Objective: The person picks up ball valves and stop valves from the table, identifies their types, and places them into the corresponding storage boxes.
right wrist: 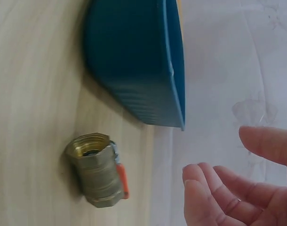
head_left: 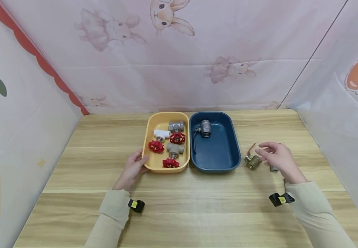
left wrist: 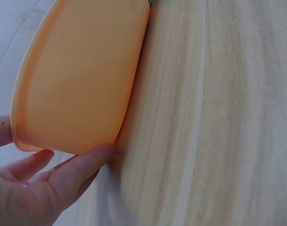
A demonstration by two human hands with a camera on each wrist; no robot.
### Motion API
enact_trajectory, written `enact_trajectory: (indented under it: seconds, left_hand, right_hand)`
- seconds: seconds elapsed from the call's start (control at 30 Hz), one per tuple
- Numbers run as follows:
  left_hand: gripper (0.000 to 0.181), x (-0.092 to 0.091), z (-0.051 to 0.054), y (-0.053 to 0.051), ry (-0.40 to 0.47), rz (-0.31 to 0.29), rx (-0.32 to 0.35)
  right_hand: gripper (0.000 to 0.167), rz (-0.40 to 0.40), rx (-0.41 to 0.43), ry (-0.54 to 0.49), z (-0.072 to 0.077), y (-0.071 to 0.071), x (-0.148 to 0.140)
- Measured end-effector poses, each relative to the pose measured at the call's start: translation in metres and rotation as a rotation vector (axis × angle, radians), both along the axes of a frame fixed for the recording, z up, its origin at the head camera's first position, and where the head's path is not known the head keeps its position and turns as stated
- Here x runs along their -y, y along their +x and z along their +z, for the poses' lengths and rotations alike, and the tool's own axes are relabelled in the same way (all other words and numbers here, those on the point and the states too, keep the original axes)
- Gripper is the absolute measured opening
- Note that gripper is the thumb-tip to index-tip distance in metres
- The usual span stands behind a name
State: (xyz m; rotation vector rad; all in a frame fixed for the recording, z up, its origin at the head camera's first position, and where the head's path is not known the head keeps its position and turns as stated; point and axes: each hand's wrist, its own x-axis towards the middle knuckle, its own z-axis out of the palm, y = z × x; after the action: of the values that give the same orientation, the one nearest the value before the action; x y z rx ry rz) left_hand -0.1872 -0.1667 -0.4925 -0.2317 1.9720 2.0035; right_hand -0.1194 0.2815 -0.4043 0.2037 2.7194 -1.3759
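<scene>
My left hand pinches the near-left corner of the yellow tray, thumb over the rim and fingers against the outer wall. Inside that tray lie a grey metal gate valve, a white one and a beige one, each with a red handwheel. My right hand hovers with loosely bent fingers over the table, holding nothing. Close to its fingertips is a brass ball valve with a red-orange lever. Another metal fitting is partly hidden beneath this hand.
A dark blue tray stands against the yellow one's right side. In it lies a steel ball valve with a long lever. Printed cloth walls border the wooden table at the back and both sides.
</scene>
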Motion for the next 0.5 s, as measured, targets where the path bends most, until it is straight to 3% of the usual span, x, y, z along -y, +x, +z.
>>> enact_trajectory:
  seconds: [0.2,0.43,0.5]
  left_hand:
    - [0.055,-0.002,0.005,0.001,-0.036,-0.007,0.023]
    - [0.056,-0.005,0.012,0.005,0.012,-0.006,-0.002]
    - [0.056,-0.004,0.011,0.005,-0.014,-0.001,0.014]
  right_hand:
    - [0.053,-0.02,-0.006,0.045,-0.015,0.001,-0.007]
    - [0.052,-0.031,-0.017,0.078,-0.028,0.003,-0.01]
    - [0.054,-0.029,-0.014,0.112,-0.031,0.004,-0.011]
